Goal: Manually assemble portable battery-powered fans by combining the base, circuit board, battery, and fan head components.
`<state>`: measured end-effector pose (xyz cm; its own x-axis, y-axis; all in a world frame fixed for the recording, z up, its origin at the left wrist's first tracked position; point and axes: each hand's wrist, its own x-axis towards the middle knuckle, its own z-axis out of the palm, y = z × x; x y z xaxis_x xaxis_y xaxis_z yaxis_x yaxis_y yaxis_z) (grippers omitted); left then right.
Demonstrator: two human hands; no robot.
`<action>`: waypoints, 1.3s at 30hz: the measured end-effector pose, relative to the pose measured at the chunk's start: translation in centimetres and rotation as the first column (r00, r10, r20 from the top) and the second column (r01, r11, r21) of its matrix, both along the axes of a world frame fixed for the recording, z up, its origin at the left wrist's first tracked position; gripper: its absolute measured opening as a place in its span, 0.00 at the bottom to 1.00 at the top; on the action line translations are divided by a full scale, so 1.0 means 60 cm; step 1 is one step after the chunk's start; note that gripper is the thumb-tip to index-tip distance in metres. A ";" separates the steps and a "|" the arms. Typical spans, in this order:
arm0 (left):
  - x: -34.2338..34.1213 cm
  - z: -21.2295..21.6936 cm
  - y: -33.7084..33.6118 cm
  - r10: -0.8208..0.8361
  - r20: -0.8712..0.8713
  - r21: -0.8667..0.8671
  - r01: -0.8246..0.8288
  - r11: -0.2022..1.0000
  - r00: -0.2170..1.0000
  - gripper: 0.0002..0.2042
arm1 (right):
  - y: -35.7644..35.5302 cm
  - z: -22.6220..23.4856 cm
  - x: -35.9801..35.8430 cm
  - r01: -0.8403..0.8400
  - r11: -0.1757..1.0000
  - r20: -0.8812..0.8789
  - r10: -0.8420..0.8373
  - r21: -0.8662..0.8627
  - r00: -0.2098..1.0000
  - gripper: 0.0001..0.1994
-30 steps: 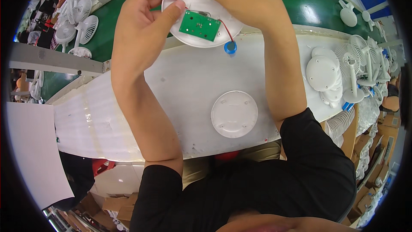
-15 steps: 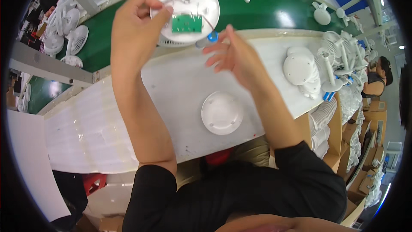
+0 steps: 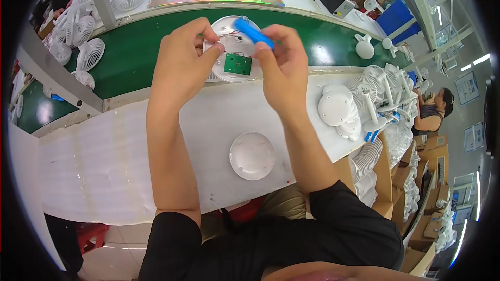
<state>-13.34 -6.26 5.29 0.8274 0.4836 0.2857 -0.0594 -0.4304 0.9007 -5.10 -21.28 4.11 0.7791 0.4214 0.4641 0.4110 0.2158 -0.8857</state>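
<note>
Our left hand (image 3: 182, 65) pinches the wires (image 3: 228, 34) between thumb and forefinger at the white base (image 3: 225, 26); on it sits the board (image 3: 237, 64), with a disc (image 3: 252, 156) lying nearer us; our right hand (image 3: 285, 67) pinches the blue cylinder (image 3: 253, 34) over the base, thumb against fingers; farther right, stacked discs (image 3: 336, 105) adjoin fans (image 3: 364, 91)

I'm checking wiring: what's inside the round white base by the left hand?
A green circuit board and thin wires show in the base. The blue cylinder and left hand hide parts of it; anything beneath the board is covered.
</note>
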 end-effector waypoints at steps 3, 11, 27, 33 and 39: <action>0.007 0.001 0.000 0.026 0.020 -0.053 -0.025 0.998 0.999 0.04 | -0.007 0.007 0.020 0.031 0.987 0.067 -0.021 -0.157 0.998 0.09; 0.002 0.011 0.004 0.062 0.051 -0.052 -0.059 0.997 0.997 0.05 | 0.015 -0.002 0.051 0.204 0.949 0.376 -0.102 -0.242 0.921 0.06; -0.025 0.075 0.126 0.282 -0.118 0.293 -0.238 0.926 0.952 0.07 | -0.127 -0.028 -0.063 -0.089 0.885 -0.126 0.035 -0.456 0.991 0.17; -0.019 0.096 0.118 0.218 0.033 -0.105 -0.213 0.971 0.975 0.07 | -0.177 -0.166 -0.143 0.329 0.720 0.390 -0.088 -0.611 0.917 0.24; -0.052 0.009 0.191 0.196 0.241 -0.222 -0.142 0.965 0.951 0.09 | -0.029 -0.250 -0.081 0.067 0.791 0.111 0.002 -0.609 0.994 0.23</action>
